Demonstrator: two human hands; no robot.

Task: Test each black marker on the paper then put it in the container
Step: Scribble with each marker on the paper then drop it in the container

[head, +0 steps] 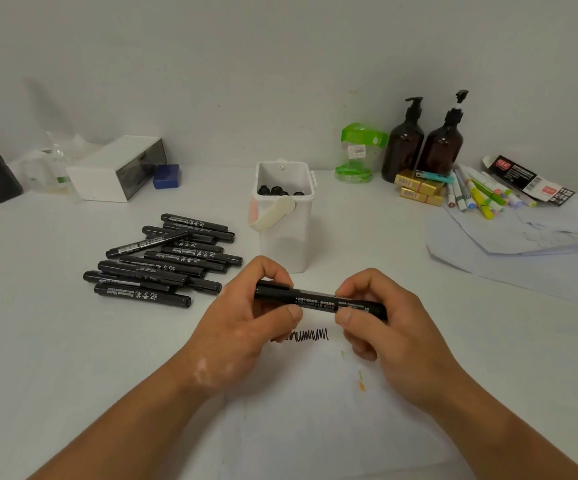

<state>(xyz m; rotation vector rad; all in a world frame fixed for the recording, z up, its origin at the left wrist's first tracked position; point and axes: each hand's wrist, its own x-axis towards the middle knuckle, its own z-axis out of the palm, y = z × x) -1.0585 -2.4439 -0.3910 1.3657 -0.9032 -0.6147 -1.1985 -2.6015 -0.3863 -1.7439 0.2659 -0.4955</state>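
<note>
The black marker point(318, 301) is held crosswise just above the paper point(315, 427), long axis left to right. The left hand point(246, 323) pinches its cap end, and the right hand point(384, 327) is curled round the barrel. The white container point(286, 244) stands straight beyond, toward the far edge of the counter point(38, 341) and slightly nearer the left hand, with several markers point(279, 191) upright inside. A pile point(163, 261) of loose ones lies to its left.

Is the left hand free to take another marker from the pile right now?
Probably not yet. Nothing stands between the left hand and the pile, but it and the right hand grip one marker; it must let go first.
</note>
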